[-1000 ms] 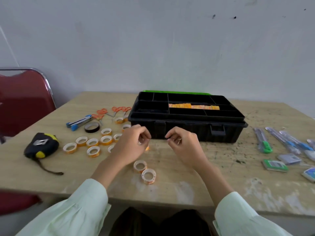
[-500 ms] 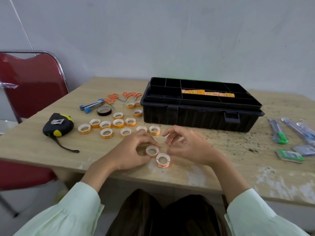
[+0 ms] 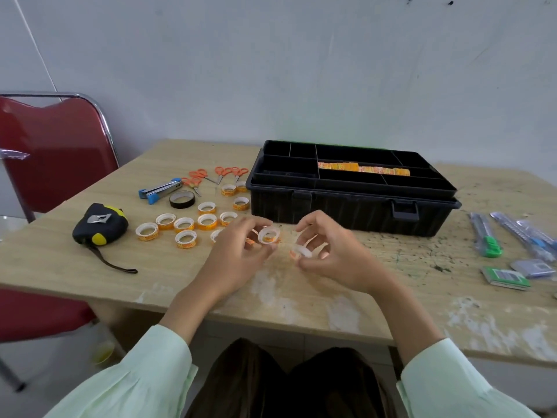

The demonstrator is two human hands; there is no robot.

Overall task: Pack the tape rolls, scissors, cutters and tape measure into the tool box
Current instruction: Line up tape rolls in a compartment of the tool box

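Note:
The black tool box (image 3: 349, 203) stands open at the back of the table, a row of orange tape rolls (image 3: 363, 168) lying in its middle compartment. In front of it my left hand (image 3: 238, 254) pinches a small orange-and-white tape roll (image 3: 268, 235), lifted off the table. Close beside it, my right hand (image 3: 328, 254) grips another tape roll (image 3: 304, 252). Several loose tape rolls (image 3: 193, 224) lie to the left, with orange scissors (image 3: 223, 175) behind them and a black-and-yellow tape measure (image 3: 101, 223) further left. Cutters (image 3: 486, 235) lie at the right.
A dark tape roll (image 3: 181, 199) and a blue-ended stapler (image 3: 159, 190) lie near the scissors. Small green and grey blade packs (image 3: 505, 277) sit at the right edge. A red chair (image 3: 51, 152) stands left of the worn wooden table (image 3: 301, 303).
Both hands came back from the box front to the two rolls near the table's front edge, and each has picked one up. The camera view shifted.

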